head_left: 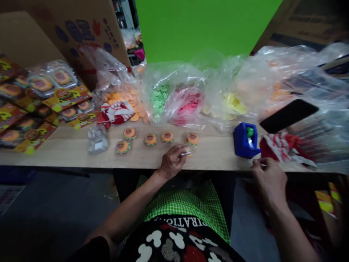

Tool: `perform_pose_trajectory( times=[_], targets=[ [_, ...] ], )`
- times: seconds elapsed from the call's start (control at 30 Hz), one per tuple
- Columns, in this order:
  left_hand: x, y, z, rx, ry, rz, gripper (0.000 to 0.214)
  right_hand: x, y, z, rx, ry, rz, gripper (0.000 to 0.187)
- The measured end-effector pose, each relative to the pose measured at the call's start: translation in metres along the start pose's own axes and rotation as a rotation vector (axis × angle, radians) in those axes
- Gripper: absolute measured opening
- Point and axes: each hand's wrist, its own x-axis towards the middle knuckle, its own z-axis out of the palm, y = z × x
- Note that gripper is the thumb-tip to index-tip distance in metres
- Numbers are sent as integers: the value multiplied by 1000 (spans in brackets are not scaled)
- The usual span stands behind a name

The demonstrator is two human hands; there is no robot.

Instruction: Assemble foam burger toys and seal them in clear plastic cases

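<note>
My left hand [173, 160] is closed at the table's front edge, pinching a small clear plastic case [187, 153] with something pale orange inside. Just beyond it lies a toy burger in a clear case [192, 139]; several more burger cases [150, 139] are spread to the left. My right hand [268, 178] is closed at the front end of a blue tape dispenser [242, 142] with a green-cored roll. Its fingertips pinch a thin pale sliver that looks like a strip of tape, mostly hidden by the fingers.
Plastic bags of orange pieces [139, 105], green pieces [159, 100], pink pieces [188, 105] and yellow pieces [234, 103] line the back. Empty clear cases [97, 140] and packaged burgers [62, 92] stand left. At right lie a black phone [289, 115] and a red-white cloth [282, 147].
</note>
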Motion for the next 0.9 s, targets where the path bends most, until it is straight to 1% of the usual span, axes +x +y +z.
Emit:
perform_pose_trajectory(
  times=[0.03, 0.07, 0.1, 0.13, 0.17, 0.2, 0.23, 0.27, 0.3, 0.37, 0.47, 0.57, 0.67, 0.73, 0.83, 0.9],
  targets=[
    [-1, 1, -1, -21, 6, -6, 18, -12, -10, 3, 24, -26, -47, 12],
    [-2, 2, -1, -34, 14, -11, 19, -24, -21, 9, 94, -99, -98, 13],
    [-3, 3, 0, -37, 21, -11, 19, -37, -35, 18, 214, -201, -147, 17],
    [-4, 3, 0, -30, 24, -1, 20, -48, -49, 29, 336, -337, -171, 21],
    [-5, 2, 1, -15, 24, 18, 21, -58, -63, 42, 441, -450, -163, 26],
    [-6, 0, 3, 7, 22, 39, 21, -65, -75, 54, 526, -532, -152, 30],
    [-7, -2, 4, 34, 25, 56, 22, -69, -86, 67, 580, -602, -151, 36],
    [-8, -4, 5, 60, 34, 65, 23, -72, -94, 77, 608, -632, -154, 43],
    [-9, -6, 6, 81, 46, 62, 26, -72, -99, 87, 611, -632, -165, 49],
    [-10, -10, 7, 106, 68, 42, 33, -68, -103, 100, 555, -580, -183, 56],
    [-10, -10, 5, 134, 70, 51, 38, -61, -99, 109, 414, -520, -176, 58],
    [-7, -9, -1, 141, 37, 160, 39, -57, -96, 111, 345, -534, -174, 58],
    [-4, -9, -4, 149, -8, 255, 38, -56, -97, 111, 344, -558, -173, 59],
    [-4, -10, -4, 164, -17, 262, 36, -56, -99, 111, 367, -584, -161, 60],
    [-4, -11, -3, 150, 5, 254, 33, -56, -100, 109, 438, -644, -151, 66],
    [-4, -12, -3, 123, 13, 247, 31, -55, -100, 108, 434, -647, -163, 66]
  ],
)
